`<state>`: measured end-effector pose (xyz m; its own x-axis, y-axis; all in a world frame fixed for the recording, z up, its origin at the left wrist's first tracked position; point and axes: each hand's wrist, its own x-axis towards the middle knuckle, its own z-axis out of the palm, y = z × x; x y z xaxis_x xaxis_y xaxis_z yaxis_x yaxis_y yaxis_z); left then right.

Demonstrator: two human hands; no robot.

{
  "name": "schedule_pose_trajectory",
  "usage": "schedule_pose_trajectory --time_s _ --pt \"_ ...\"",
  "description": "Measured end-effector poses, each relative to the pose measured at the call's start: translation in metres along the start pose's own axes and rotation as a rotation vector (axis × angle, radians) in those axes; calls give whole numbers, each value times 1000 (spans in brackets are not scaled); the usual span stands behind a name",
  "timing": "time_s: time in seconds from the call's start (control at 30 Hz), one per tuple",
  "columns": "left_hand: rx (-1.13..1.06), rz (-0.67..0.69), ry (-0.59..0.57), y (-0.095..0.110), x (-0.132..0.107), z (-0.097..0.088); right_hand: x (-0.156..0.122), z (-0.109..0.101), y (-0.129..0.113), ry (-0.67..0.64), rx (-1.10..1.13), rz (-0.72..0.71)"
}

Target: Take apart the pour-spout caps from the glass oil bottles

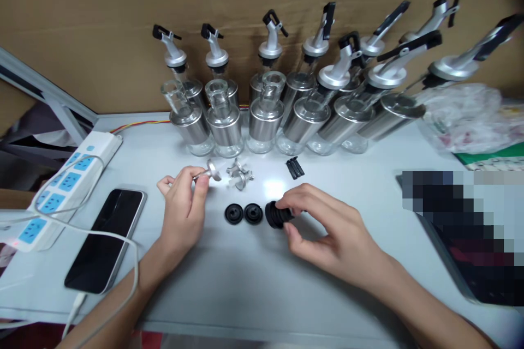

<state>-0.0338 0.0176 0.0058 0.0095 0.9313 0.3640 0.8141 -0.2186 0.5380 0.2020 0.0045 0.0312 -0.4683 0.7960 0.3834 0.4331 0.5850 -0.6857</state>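
My left hand (pixel 186 196) pinches a silver pourer spout (pixel 212 170), its round flange facing right. My right hand (pixel 323 223) has thumb and fingertips around a ribbed black stopper (pixel 277 215) at the table's middle. Beside that stopper, two round black stoppers (pixel 243 214) lie in a row to the left. More silver spouts (pixel 239 174) rest close together behind them. Several small black levers (pixel 295 168) lie side by side further right. Three glass bottles with steel sleeves (pixel 223 125) have bare necks; the other bottles (pixel 305 120) carry silver pourers with black levers.
At the left lie a white power strip (pixel 69 185) and a phone (pixel 107 241) with a white cable (pixel 123 237) running over it. A dark tablet-like device (pixel 446 251) is at the right. Clear plastic bags (pixel 462 114) sit behind it. Cardboard (pixel 102 27) backs the table.
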Motion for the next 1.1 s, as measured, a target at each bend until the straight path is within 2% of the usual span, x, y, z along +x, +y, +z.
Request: schedule_pose_trajectory --time_s 0.17,0.27,0.37,0.53,0.7,0.8,0.93,1.1 --pt "179 -121 -206 -5 4 8 3 3 -1 -263 -117 103" --pt "272 -118 -297 -6 5 11 2 6 1 -421 -155 143" --pt "304 -83 -342 -5 4 12 -1 7 3 -496 -142 196" --pt "219 -18 -370 -4 1 12 -4 7 2 -482 25 288" --pt "82 13 -267 -5 0 11 -5 8 -2 -501 166 276" --pt "-1 90 -232 -1 0 8 -6 7 -4 -493 213 244" --pt "-33 195 -279 2 -2 6 -6 6 -5 -472 234 228" --pt "-32 215 -342 3 -3 7 -3 4 -2 -398 214 242"
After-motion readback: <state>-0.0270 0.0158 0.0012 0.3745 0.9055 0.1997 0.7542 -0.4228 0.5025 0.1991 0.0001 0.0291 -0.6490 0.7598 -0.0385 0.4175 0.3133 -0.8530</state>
